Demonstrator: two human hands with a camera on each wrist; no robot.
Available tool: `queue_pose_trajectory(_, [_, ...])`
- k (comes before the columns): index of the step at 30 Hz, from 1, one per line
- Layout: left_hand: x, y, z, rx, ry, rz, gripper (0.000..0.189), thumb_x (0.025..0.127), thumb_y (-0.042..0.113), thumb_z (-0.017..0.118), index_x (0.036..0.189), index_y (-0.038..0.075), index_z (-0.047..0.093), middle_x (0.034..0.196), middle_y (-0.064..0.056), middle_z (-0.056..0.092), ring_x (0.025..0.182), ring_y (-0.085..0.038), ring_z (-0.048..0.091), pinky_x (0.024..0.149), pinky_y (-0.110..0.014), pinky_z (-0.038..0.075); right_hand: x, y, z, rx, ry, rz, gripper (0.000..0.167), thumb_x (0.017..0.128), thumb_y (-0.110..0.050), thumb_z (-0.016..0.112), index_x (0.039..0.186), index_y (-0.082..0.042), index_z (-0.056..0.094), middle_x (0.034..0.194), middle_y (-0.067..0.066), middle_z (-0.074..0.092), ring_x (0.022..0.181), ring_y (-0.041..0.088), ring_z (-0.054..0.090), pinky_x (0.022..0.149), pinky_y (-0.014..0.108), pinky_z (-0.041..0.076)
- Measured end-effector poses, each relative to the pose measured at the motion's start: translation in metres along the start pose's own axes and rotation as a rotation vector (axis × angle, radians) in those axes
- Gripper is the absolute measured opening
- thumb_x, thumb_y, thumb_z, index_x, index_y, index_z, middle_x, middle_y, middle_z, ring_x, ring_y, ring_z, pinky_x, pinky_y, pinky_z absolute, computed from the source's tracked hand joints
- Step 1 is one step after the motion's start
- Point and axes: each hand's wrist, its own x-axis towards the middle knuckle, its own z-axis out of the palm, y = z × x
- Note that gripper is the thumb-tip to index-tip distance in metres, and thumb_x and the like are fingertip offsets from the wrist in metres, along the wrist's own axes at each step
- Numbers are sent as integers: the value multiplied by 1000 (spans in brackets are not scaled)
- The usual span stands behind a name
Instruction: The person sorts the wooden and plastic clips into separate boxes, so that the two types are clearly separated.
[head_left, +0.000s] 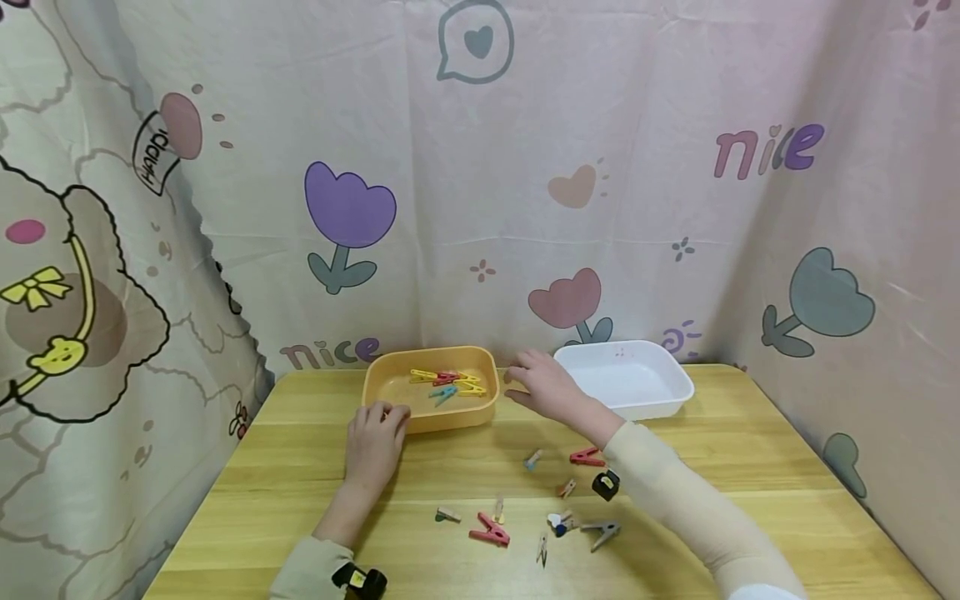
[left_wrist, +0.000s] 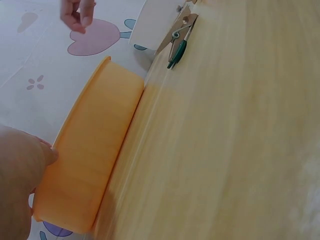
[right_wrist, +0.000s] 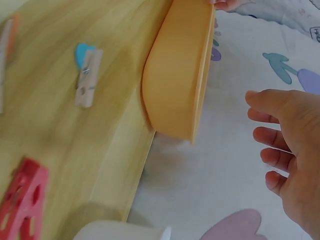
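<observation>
An orange plastic basin (head_left: 431,420) stands at the back of the table, with several yellow, red and blue clothespins (head_left: 444,379) inside. My left hand (head_left: 375,446) grips its near left rim; in the left wrist view the thumb (left_wrist: 49,154) lies against the outer wall. Between this basin and a white basin (head_left: 637,410), my right hand (head_left: 547,385) hovers with fingers loosely bent and nothing in them. The right wrist view shows the same hand (right_wrist: 295,145) beside the orange basin (right_wrist: 175,70), apart from it.
Across the near table (head_left: 300,467) lie loose clips: a red clothespin (head_left: 491,530), another red one (head_left: 587,457), a grey clip (head_left: 602,532) and several small wooden clothespins (head_left: 533,459). A patterned curtain (head_left: 465,208) hangs right behind the basins.
</observation>
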Motion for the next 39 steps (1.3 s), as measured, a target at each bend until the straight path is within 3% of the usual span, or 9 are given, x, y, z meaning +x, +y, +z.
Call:
queue_pose_trajectory(18, [1, 0, 0, -1, 9, 5, 13, 83, 16, 77, 95, 16, 73, 90, -7, 61, 81, -28, 51, 68, -42, 43, -69, 19, -10, 28, 30, 148, 18, 76, -22, 83, 87, -14, 70, 87, 0, 62, 78, 18, 53, 67, 33, 44])
queue_pose_trajectory(31, [1, -1, 1, 6, 12, 13, 14, 83, 16, 77, 96, 16, 73, 91, -8, 62, 82, -29, 52, 69, -43, 44, -121, 19, -9, 56, -30, 254, 17, 77, -21, 81, 90, -13, 73, 88, -2, 61, 80, 14, 52, 70, 31, 44])
queue_pose_trajectory(39, [0, 0, 0, 5, -22, -16, 14, 84, 17, 77, 97, 16, 73, 92, -8, 62, 84, -29, 52, 71, -43, 44, -148, 22, -4, 34, -8, 228, 19, 73, -21, 84, 82, -15, 69, 85, -3, 58, 81, 13, 52, 71, 33, 46])
